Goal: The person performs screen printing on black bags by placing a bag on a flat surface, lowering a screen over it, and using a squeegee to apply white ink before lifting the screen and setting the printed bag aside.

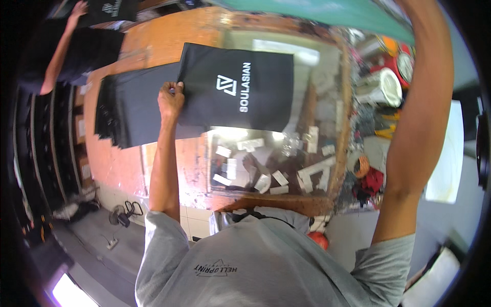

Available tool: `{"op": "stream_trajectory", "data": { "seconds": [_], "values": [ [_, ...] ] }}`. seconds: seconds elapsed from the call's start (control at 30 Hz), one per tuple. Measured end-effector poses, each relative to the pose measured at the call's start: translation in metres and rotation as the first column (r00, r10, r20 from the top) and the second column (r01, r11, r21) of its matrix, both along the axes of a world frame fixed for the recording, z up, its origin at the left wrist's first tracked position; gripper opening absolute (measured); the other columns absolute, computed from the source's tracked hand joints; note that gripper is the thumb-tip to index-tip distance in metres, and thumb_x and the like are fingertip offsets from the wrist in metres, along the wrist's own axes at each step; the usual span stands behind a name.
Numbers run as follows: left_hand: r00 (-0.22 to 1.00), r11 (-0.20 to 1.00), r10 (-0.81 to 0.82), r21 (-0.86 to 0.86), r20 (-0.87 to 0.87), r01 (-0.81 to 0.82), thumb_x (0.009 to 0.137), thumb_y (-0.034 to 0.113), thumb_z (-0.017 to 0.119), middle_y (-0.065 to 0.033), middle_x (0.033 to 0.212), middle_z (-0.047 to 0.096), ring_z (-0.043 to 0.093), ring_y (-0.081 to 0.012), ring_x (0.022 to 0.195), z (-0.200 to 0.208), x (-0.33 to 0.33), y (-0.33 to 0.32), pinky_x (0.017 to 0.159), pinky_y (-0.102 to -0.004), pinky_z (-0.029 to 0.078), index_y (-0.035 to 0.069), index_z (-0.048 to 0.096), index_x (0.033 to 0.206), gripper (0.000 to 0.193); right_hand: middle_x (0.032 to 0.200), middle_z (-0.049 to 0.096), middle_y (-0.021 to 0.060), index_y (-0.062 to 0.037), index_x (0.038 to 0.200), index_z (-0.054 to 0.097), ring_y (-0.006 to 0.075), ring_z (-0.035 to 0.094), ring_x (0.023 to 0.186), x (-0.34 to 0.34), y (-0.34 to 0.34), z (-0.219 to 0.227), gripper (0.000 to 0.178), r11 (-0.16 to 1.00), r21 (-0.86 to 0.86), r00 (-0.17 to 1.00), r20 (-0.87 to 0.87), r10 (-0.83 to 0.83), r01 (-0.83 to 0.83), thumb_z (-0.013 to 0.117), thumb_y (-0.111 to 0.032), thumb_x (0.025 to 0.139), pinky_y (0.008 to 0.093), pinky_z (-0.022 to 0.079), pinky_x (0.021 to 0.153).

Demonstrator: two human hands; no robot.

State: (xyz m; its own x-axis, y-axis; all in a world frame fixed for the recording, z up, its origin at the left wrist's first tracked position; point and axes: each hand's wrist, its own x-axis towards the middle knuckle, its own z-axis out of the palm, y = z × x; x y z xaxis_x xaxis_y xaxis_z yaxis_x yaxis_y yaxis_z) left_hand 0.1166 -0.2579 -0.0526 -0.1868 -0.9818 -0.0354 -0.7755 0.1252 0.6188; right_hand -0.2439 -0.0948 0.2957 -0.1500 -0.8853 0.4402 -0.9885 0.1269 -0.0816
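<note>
My left hand (171, 100) is closed with the fingertips pinching the left edge of a flat black sheet of fabric-like material (204, 97) that bears a white print. The sheet lies over a glass panel in the table and partly covers a fanned stack of plain black sheets (148, 102) to its left. My right arm (417, 138) stretches up along the right side and leaves the picture at the top, so the right hand is out of sight. A teal panel (327, 19) slants across the far edge near that arm.
The wooden table (112, 169) carries several white tape pieces (231, 169) on its glass. Cans, a white tub (378, 88) and an orange tape roll (361, 166) crowd the right side. Dark shelving (43, 138) stands left. At far left, another person's hand (79, 9) touches a printed black sheet.
</note>
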Motion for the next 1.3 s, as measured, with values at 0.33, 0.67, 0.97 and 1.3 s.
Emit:
{"op": "stream_trajectory", "data": {
  "seconds": [0.33, 0.67, 0.97, 1.3],
  "values": [
    [0.995, 0.791, 0.094, -0.61, 0.044, -0.047, 0.099, 0.019, 0.062, -0.0294, 0.139, 0.058, 0.054, -0.0451, 0.132, 0.024, 0.121, -0.007, 0.115, -0.0519, 0.04, -0.009, 0.057, 0.133, 0.044, 0.123, 0.072, 0.0191, -0.0083, 0.13, 0.071, 0.0309, 0.068, 0.114, -0.032, -0.021, -0.02, 0.059, 0.999, -0.011, 0.968, 0.247, -0.04, 0.044, 0.059, -0.057, 0.099, 0.0361, 0.047, 0.104],
    [0.936, 0.928, -0.259, -0.205, 0.238, 0.31, 0.1, 0.027, 0.057, -0.0213, 0.165, 0.033, 0.028, -0.043, 0.153, -0.04, 0.021, 0.225, 0.123, -0.0632, 0.018, 0.0, 0.051, 0.147, 0.055, 0.116, 0.074, 0.017, -0.0128, 0.128, 0.07, 0.0314, 0.069, 0.108, -0.003, -0.007, -0.014, 0.055, 0.998, 0.061, 0.98, 0.197, -0.018, 0.006, 0.055, -0.059, 0.101, 0.0368, 0.05, 0.096],
    [0.996, 0.989, -0.085, -0.122, -0.025, 0.081, 0.08, 0.032, 0.086, -0.0068, 0.114, 0.061, 0.05, -0.0281, 0.121, -0.029, 0.021, 0.178, 0.103, -0.0546, 0.03, 0.013, 0.073, 0.1, 0.03, 0.095, 0.073, 0.0206, -0.0062, 0.102, 0.073, 0.0404, 0.069, 0.092, 0.044, 0.02, -0.011, 0.038, 0.995, -0.02, 0.973, 0.215, -0.087, 0.094, 0.061, -0.043, 0.099, 0.0472, 0.053, 0.081],
    [0.934, 0.934, -0.32, 0.112, -0.156, 0.339, 0.093, 0.04, 0.072, -0.0268, 0.156, 0.046, 0.025, -0.0436, 0.155, -0.011, 0.011, 0.165, 0.121, -0.0682, 0.006, 0.011, 0.074, 0.122, 0.041, 0.086, 0.071, 0.0235, -0.0036, 0.09, 0.07, 0.0439, 0.068, 0.085, 0.042, 0.021, -0.008, 0.042, 0.989, 0.038, 0.962, 0.23, -0.149, 0.144, 0.063, -0.045, 0.095, 0.0517, 0.051, 0.075]
  ]
}}
